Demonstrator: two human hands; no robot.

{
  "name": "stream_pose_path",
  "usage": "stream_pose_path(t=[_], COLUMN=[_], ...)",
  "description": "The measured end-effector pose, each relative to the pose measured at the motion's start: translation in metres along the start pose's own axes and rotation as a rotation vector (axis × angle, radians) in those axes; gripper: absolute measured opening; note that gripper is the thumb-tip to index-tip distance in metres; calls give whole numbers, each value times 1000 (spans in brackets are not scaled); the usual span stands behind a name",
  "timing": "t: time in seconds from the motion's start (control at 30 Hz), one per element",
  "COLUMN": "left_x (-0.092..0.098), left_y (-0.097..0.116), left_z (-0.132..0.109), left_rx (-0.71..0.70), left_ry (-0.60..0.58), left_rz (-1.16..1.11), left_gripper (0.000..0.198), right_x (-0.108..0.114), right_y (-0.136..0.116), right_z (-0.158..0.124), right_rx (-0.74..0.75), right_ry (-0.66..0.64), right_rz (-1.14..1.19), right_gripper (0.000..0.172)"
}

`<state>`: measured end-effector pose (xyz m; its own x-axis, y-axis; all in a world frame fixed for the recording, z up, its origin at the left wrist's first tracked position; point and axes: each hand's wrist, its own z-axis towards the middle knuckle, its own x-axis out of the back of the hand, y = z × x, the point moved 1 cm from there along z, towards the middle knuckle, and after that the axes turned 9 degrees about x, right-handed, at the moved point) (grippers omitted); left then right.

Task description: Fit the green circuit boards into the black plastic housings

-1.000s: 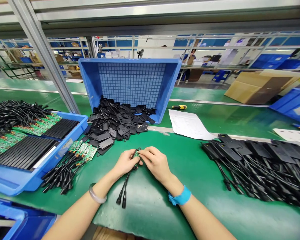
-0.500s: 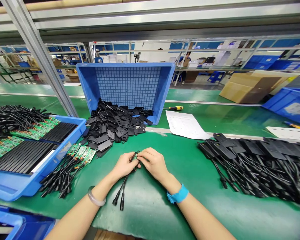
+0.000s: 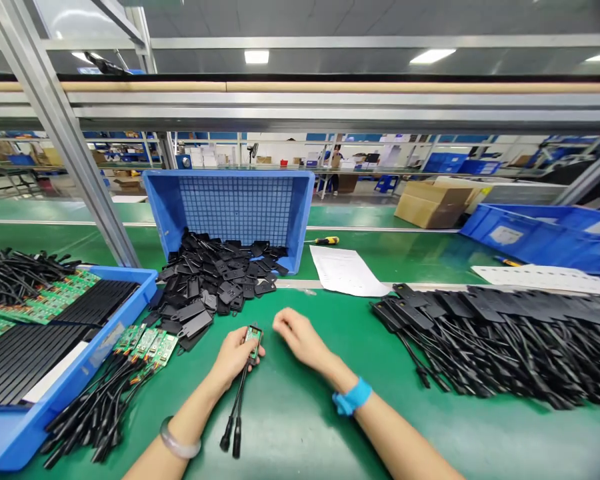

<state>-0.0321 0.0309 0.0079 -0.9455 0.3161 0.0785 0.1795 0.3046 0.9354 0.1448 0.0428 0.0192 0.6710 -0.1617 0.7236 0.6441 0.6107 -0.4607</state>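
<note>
While your left hand [image 3: 234, 357] gripped a small green circuit board [image 3: 253, 333] just above the green mat [image 3: 305, 427], with its two black cables [image 3: 239, 407] trailing back toward you, your right hand [image 3: 296, 337] hovered just beside it, loosely curled and empty. A pile of black plastic covers [image 3: 215, 287] lay just beyond, spilling from a tipped blue crate [image 3: 230, 207].

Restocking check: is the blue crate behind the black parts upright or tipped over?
Tipped on its side: the blue crate shows its gridded bottom upright, black plastic covers spilling onto the green mat.
</note>
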Motion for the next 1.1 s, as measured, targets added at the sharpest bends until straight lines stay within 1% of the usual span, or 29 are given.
stream_pose_path(t=[0.07, 0.13, 0.2, 0.27, 0.33, 0.43, 0.5, 0.57, 0.63, 0.7, 0.8, 0.97, 1.03, 1.1], left_x=[1, 0, 0, 0, 1, 3, 5, 5, 5, 5, 4, 1, -1, -3], left_y=[2, 3, 3, 3, 2, 2, 1, 1, 2, 3, 4, 4, 4, 4], left_z=[0, 0, -1, -1, 0, 2, 3, 3, 3, 2, 0, -1, -3, -4], left_rx=[16, 11, 3, -8, -22, -51, -59, -60, -64, -53, -15, -3, -9, -15], left_ry=[-6, -23, -32, -32, -23, -15, -15, -13, -15, -19, -39, -121, -159, -205], left_rz=[-97, -146, -177, -216, -263, -324, -341, -347, -349, -353, -370, -388, -357, -318], left_gripper=[33, 40, 44, 47, 49, 52, 53, 53, 52, 52, 53, 58, 58, 57], right_x=[16, 31, 42, 44, 36, 11, -10, -26, -34, -34, -19, 14, 18, 16], right_y=[29, 59, 81, 94, 97, 93, 88, 83, 78, 73, 60, 25, 10, -1], right_z=[10, 18, 25, 34, 46, 70, 84, 93, 95, 93, 81, 40, 21, 6], right_rx=[-154, -255, -327, -373, -400, -447, -496, -540, -562, -553, -495, -405, -390, -388], right_ry=[56, 93, 110, 106, 95, 71, 60, 76, 114, 158, 220, 281, 274, 259], right_rz=[-128, -205, -250, -273, -277, -240, -187, -117, -35, 63, 239, 519, 651, 740], right_gripper=[14, 19, 14, 13, 16, 18, 30, 40, 41, 36, 27, 39, 38, 35])
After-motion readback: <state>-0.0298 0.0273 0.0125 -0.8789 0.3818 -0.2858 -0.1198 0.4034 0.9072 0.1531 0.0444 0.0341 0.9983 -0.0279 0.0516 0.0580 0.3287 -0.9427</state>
